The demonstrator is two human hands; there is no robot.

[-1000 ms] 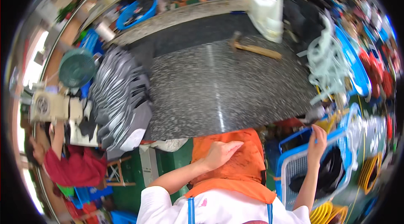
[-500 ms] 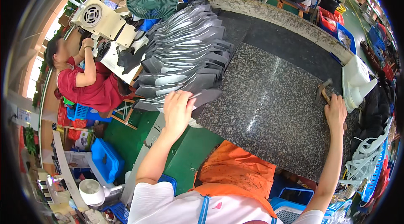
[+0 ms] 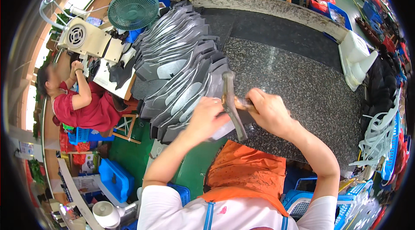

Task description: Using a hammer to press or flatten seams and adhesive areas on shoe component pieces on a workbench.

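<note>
My right hand [image 3: 272, 111] is closed round the wooden handle of a hammer [image 3: 229, 89]. Its long metal head hangs over the near end of the row, beside my left fingers. My left hand [image 3: 208, 118] is closed on the near edge of the grey shaped pieces [image 3: 183, 74]; part of its grip is hidden behind the hammer head. These flat pieces with white patches, like shoe uppers, overlap in a long row running away from me along the left of the worktop.
A speckled stone slab [image 3: 298, 96] lies on the dark worktop. White plastic containers [image 3: 356, 61] stand at its right, near pale straps [image 3: 380, 135]. At far left, a person in red [image 3: 82, 104] sits at a sewing machine [image 3: 86, 39] beside a green fan [image 3: 133, 8].
My right hand has carried the hammer from the slab's right side leftward to the row. My left hand has moved slightly right. The row's near end now bunches closer to the slab.
</note>
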